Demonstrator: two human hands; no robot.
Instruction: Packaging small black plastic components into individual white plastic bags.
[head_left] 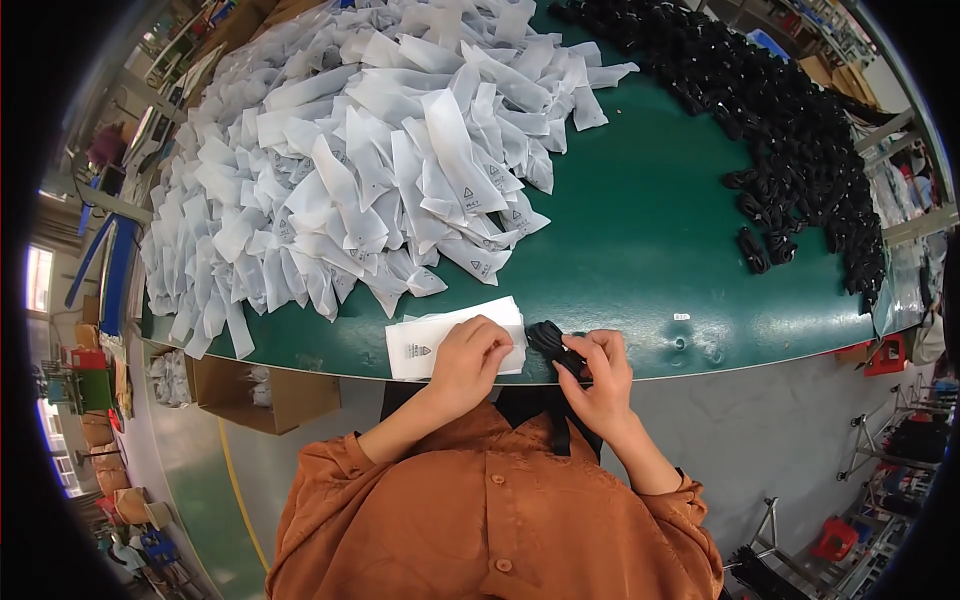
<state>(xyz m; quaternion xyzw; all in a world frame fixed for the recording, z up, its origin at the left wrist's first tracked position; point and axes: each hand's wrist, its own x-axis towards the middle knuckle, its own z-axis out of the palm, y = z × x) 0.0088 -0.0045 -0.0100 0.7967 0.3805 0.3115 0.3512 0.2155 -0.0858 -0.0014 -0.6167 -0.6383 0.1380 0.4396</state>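
Note:
At the table's near edge lies a stack of flat white translucent bags (408, 350) with small dark print. My left hand (468, 362) rests over the stack, its thumb and fingers pinched together at the right end of the top bag. Just to the right, my right hand (603, 378) grips a bundled black cable (545, 338) between thumb and fingers. One end of the cable bundle points at the bag's right end, close beside it. My right palm and fingers hide part of the bundle.
A large heap of filled white bags (400, 150) covers the left and far side of the green table (640, 210). Bundled black cables (790, 150) pile along the right edge. A small white label (682, 317) lies near the front right. Below left stands a cardboard box (300, 398).

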